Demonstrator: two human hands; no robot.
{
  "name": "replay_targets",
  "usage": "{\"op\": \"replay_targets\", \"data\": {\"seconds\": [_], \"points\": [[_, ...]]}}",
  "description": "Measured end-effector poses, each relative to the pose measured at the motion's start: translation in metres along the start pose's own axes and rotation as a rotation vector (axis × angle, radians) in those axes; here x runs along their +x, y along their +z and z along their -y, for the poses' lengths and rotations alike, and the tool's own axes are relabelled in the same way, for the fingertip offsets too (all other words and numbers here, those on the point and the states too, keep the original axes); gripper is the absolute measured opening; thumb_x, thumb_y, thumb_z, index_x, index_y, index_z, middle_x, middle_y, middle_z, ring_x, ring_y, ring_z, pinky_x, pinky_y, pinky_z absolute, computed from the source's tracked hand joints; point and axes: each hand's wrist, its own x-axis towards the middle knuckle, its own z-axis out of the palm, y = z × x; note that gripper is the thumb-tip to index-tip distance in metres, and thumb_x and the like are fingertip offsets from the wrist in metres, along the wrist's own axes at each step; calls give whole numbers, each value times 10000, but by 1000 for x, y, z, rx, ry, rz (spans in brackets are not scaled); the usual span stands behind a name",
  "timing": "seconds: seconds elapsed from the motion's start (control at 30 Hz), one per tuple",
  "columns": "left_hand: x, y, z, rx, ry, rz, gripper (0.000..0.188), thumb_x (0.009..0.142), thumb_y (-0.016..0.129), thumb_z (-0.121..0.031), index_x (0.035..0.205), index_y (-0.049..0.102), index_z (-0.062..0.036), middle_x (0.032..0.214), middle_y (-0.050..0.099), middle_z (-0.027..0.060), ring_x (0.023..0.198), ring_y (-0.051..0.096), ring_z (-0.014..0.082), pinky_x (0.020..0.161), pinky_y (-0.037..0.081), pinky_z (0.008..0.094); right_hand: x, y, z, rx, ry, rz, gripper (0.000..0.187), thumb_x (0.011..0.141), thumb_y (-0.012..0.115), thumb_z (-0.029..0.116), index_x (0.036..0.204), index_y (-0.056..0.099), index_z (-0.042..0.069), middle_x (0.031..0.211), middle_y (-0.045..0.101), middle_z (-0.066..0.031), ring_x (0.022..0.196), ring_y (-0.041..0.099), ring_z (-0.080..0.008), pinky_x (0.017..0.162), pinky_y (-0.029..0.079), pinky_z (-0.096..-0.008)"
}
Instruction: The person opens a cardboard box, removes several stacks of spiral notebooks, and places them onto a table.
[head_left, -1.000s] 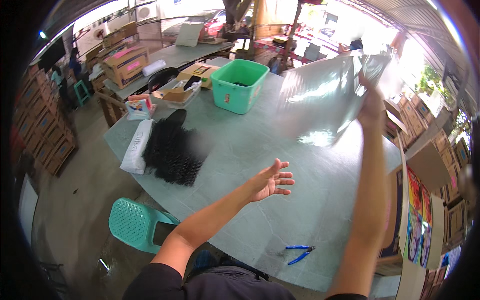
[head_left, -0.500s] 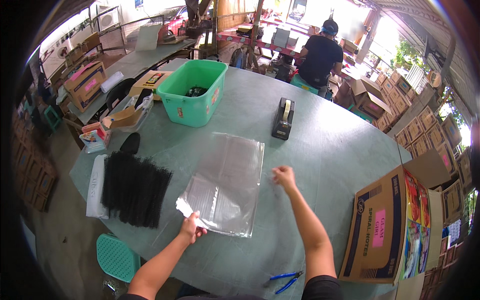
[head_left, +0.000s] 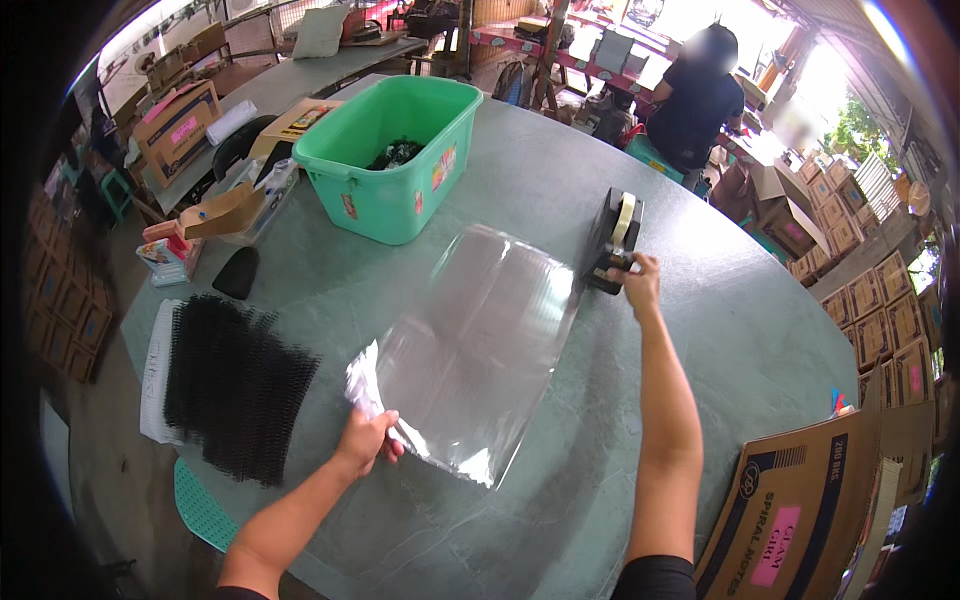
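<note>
A clear plastic bag or sheet (head_left: 470, 350), flat with a few creases, lies at a slant on the green-grey table. My left hand (head_left: 366, 440) is closed on its near-left corner, where the film is bunched and shiny. Beyond its right edge stands a black tape dispenser (head_left: 604, 235) with a roll of pale tape (head_left: 624, 215). The fingers of my right hand (head_left: 640, 282) are pinched together at the dispenser's near end; whatever is between them is too small to make out. Left of the bag, a stack of black plastic spiral coils (head_left: 238, 390) rests on a white bundle (head_left: 160, 370).
A green tub (head_left: 390, 215) with dark contents stands at the far side. Near it are a clear plastic bin (head_left: 262, 212) and a black oval object (head_left: 237, 273). An open carton (head_left: 800, 500) stands at the lower right. A person (head_left: 695, 110) sits beyond the table.
My right hand has moved forward and right, up to the tape dispenser. The plastic has tilted, its far end swinging right toward the dispenser, with my left hand still on its corner. The view has shifted.
</note>
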Motion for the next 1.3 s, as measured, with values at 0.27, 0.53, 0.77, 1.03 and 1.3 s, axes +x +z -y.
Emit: {"op": "replay_targets", "data": {"seconds": [0.27, 0.53, 0.77, 1.03, 1.3], "points": [[91, 115, -40, 3, 35, 277, 251, 821, 401, 17, 1069, 441, 25, 793, 561, 124, 565, 564, 200, 389, 450, 324, 32, -45, 84, 588, 324, 195, 460, 670, 733, 27, 1089, 552, -34, 880, 623, -129, 727, 628, -211, 586, 545, -334], [157, 182, -59, -33, -2, 466, 432, 851, 547, -74, 1217, 378, 82, 905, 582, 168, 771, 618, 253, 648, 542, 348, -25, 8, 58, 147, -99, 124, 468, 639, 738, -24, 1072, 562, -16, 1018, 576, -73, 898, 591, -207, 802, 509, -323], [103, 62, -113, 1094, 682, 556, 388, 788, 628, -217, 1113, 568, -15, 914, 653, 141, 848, 626, 258, 737, 500, 361, -81, -5, 43, -43, 36, -88, 738, 570, 775, 2, 1235, 463, 80, 1149, 416, -126, 1036, 469, -279, 881, 418, -342], [88, -143, -250, 1142, 963, -141, 238, 748, 611, -194, 918, 653, -33, 872, 656, 163, 824, 636, 298, 766, 497, 378, -104, -43, 121, -114, -58, -42, 238, 803, 646, 113, 1016, 602, 17, 1028, 542, -128, 884, 575, -213, 761, 483, -295], [150, -333, -325, 1440, 749, -557, 171, 751, 534, -138, 837, 679, -109, 822, 652, 144, 801, 628, 308, 721, 489, 410, -184, 40, 254, -77, -201, 234, 195, 784, 594, 2, 977, 588, 31, 1020, 561, -104, 765, 612, -227, 655, 507, -302]]}}
